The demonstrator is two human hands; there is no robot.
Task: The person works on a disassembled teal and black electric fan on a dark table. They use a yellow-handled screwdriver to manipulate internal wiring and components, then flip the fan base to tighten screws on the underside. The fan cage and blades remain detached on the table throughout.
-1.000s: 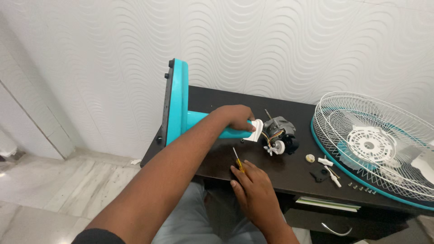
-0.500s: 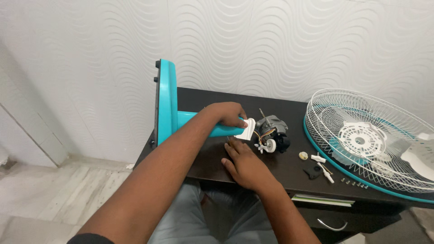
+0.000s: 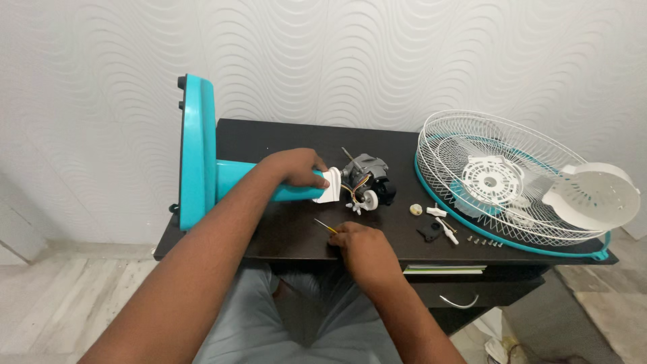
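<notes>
Head view looks down on a dark desk [image 3: 269, 232] set against a white wavy wall [image 3: 337, 61]. Left hand [image 3: 294, 168] reaches across and wraps its fingers around the teal neck [image 3: 246, 182] of a fan stand, fingers curled together over the top, close to the white joint [image 3: 329, 186] at the neck's end. That stand lies on its side, with its teal base [image 3: 195, 152] standing on edge at the desk's left end. Just right of the white joint sits the grey motor [image 3: 367, 174], its wires and a small white wheel showing on the near side.

Right hand [image 3: 362, 248] rests knuckles-up near the desk's front edge, fingers bent and drawn together; a screwdriver [image 3: 325, 226] with a thin shaft and yellow handle pokes out from under them to the left, pinched at the fingertips, though the exact hold is hidden from view.

Further right, a wire guard [image 3: 499, 178] with a teal rim lies flat, a white round cover [image 3: 593, 197] resting on its right side. Between motor and guard lie a cream knob [image 3: 416, 209], white pins [image 3: 441, 226], a black piece [image 3: 429, 233] and a row of screws [image 3: 484, 240]
</notes>
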